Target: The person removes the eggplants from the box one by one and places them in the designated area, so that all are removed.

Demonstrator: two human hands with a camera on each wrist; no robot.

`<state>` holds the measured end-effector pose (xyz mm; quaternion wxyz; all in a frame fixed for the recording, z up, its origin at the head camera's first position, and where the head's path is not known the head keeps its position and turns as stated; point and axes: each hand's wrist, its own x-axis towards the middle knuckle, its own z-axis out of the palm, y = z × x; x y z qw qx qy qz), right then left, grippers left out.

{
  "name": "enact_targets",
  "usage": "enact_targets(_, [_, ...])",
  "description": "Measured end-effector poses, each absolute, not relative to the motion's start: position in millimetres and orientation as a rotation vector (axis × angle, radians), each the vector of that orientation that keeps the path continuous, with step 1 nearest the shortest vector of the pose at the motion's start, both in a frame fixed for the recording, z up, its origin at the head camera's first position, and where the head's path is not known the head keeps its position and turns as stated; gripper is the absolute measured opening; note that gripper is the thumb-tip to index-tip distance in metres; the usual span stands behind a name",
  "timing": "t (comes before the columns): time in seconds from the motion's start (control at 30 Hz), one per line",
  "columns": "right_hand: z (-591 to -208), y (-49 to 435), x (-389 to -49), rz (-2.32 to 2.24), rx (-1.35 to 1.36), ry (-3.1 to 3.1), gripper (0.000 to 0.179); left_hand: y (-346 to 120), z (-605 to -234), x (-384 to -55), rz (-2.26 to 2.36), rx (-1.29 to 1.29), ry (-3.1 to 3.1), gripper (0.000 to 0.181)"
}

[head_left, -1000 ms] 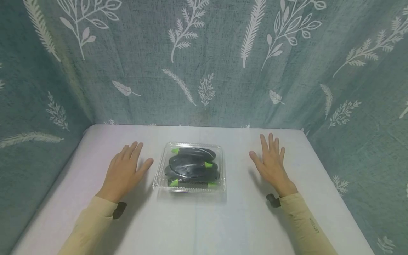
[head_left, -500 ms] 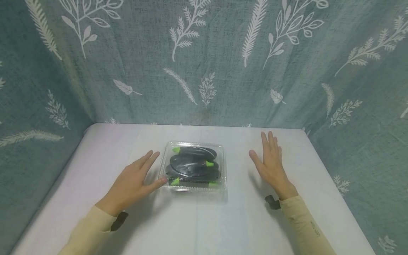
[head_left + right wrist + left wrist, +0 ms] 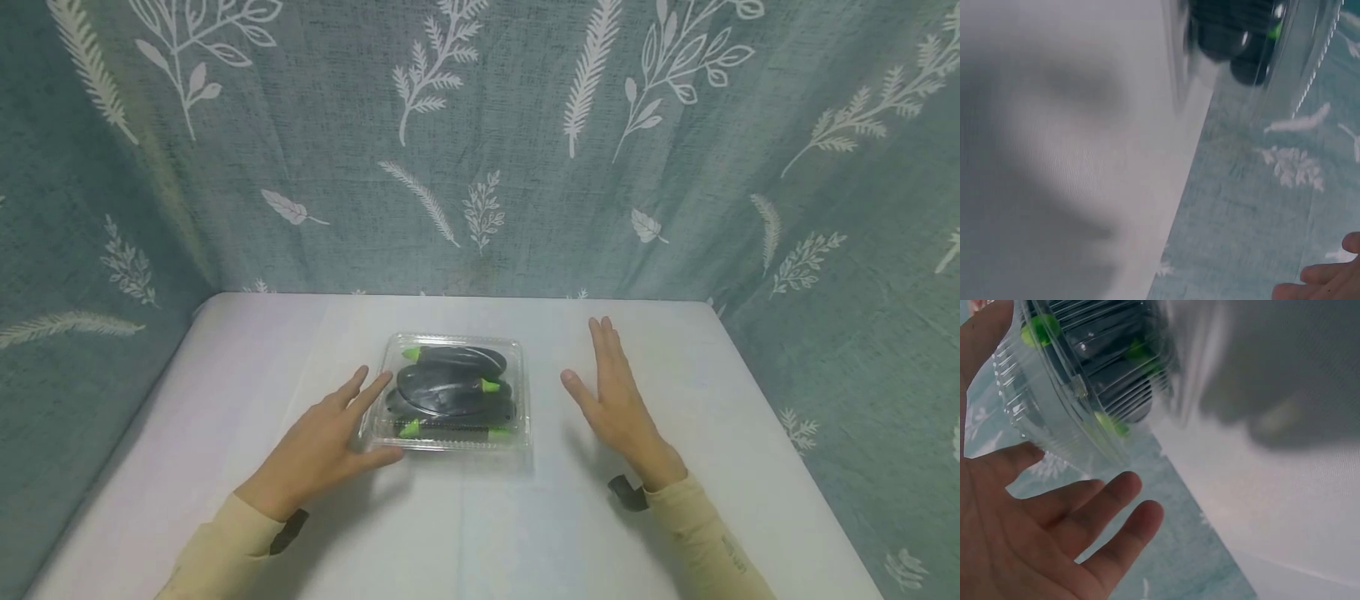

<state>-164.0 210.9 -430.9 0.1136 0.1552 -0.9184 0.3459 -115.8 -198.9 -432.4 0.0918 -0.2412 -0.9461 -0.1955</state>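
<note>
A clear plastic clamshell box (image 3: 461,445) sits on the white table, holding several dark eggplants (image 3: 442,392) with bright green caps. My left hand (image 3: 315,450) is at the box's left side, fingers spread and fairly straight, its thumb by the front left corner. In the left wrist view the box's clear wall (image 3: 1054,419) lies between the thumb and the fingers (image 3: 1110,500). To the right of the box, my right hand (image 3: 618,412) holds nothing; its fingers are straight and its thumb points toward the box. Only some fingertips (image 3: 1319,275) show in the right wrist view.
A white cloth-covered table (image 3: 495,533) lies under both hands. Grey-green curtains (image 3: 337,150) with white leaf prints stand at the back and both sides. Each wrist wears a small dark device, one on the left (image 3: 288,532) and one on the right (image 3: 627,493).
My left hand has moved right and nearer, from beside the box to its left edge. My right hand has shifted slightly left toward the box, which stays in place.
</note>
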Motion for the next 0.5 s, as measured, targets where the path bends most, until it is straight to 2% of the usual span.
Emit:
enact_targets(0.27, [-433, 190, -152, 1.073, 0.559, -2.765, 0.090, -198, -437, -116, -0.571, -0.734, -2.813, 0.099])
enact_targets(0.5, [-437, 171, -142, 1.068, 0.681, -2.879, 0.106, -197, -439, -116, -0.579, -0.734, -2.802, 0.099])
